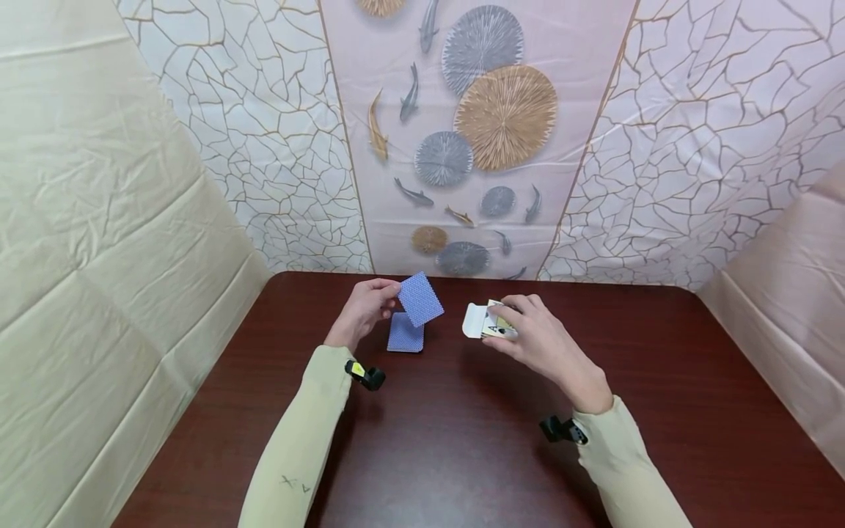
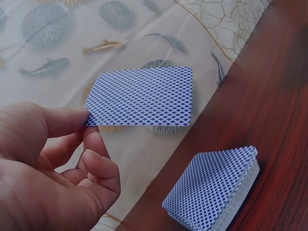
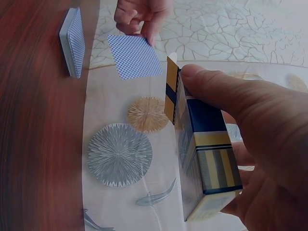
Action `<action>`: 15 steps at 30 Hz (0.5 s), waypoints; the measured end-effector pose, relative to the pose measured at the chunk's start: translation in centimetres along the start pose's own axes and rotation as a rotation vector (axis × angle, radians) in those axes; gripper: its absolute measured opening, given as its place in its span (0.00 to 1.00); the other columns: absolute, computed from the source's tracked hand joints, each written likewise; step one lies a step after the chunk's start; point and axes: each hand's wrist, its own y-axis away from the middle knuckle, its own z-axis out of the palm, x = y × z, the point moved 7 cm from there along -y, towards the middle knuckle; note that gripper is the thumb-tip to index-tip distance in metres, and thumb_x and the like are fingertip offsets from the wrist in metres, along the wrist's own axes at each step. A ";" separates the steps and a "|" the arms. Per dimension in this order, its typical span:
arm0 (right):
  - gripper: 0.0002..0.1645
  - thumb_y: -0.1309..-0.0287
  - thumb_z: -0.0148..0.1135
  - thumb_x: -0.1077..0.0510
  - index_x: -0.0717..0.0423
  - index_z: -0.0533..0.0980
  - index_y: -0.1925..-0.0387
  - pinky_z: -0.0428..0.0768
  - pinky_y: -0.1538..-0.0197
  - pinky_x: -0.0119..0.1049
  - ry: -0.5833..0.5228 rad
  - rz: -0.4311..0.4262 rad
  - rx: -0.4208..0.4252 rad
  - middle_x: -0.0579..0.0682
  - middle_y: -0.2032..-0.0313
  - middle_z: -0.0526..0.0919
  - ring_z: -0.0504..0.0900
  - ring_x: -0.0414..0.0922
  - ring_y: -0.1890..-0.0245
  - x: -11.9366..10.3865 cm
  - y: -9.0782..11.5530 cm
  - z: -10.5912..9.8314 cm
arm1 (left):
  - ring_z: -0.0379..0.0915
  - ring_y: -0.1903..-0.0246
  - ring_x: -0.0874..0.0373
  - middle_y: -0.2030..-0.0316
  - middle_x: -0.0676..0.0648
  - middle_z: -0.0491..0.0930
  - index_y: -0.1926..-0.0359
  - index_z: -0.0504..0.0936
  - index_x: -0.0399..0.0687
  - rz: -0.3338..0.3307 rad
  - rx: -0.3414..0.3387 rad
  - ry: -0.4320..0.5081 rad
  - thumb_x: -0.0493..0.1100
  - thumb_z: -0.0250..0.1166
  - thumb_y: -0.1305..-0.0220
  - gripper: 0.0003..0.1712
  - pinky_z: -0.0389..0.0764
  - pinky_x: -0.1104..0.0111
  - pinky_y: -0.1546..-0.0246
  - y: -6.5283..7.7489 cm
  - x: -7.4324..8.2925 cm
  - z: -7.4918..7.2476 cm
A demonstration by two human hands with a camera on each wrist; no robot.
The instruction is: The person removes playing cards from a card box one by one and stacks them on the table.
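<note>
Between thumb and fingers, my left hand (image 1: pixel 367 308) pinches a playing card (image 2: pixel 144 96) by one corner, its blue-and-white patterned back showing. Just below that card, a squared deck of cards (image 2: pixel 211 190) with the same back lies on the table. My right hand (image 1: pixel 538 334) grips a card box (image 3: pixel 204 154) above the table, to the right of the deck. The box is navy, gold and white, and its end flap (image 1: pixel 473 320) hangs open toward the left hand. Whether any cards are inside the box cannot be seen.
The dark red-brown wooden table (image 1: pixel 422 440) runs under both arms. Behind its far edge hangs a patterned cloth (image 1: pixel 455 220) with fish and round motifs. Pale cloth walls (image 1: pixel 99 293) flank the table on both sides.
</note>
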 end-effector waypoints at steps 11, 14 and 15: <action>0.27 0.55 0.78 0.47 0.54 0.82 0.53 0.78 0.58 0.46 -0.003 -0.003 -0.004 0.57 0.53 0.81 0.74 0.55 0.55 -0.2 -0.1 0.1 | 0.69 0.75 0.61 0.69 0.50 0.75 0.52 0.83 0.41 -0.023 -0.022 -0.099 0.42 0.65 0.34 0.13 0.69 0.74 0.77 -1.0 0.0 -1.2; 0.27 0.55 0.77 0.47 0.54 0.82 0.53 0.78 0.57 0.46 -0.001 -0.003 -0.006 0.57 0.53 0.81 0.74 0.55 0.55 -0.2 -0.1 0.2 | 0.69 0.73 0.59 0.66 0.47 0.76 0.51 0.83 0.42 -0.050 -0.020 -0.136 0.42 0.64 0.33 0.13 0.70 0.74 0.76 -1.5 -0.3 -1.6; 0.28 0.55 0.77 0.46 0.54 0.82 0.53 0.78 0.57 0.46 -0.001 -0.002 -0.006 0.57 0.53 0.81 0.74 0.55 0.55 -0.2 0.0 0.2 | 0.69 0.73 0.59 0.65 0.46 0.76 0.51 0.83 0.42 -0.060 -0.017 -0.145 0.42 0.64 0.33 0.13 0.70 0.74 0.76 -1.6 -0.5 -1.7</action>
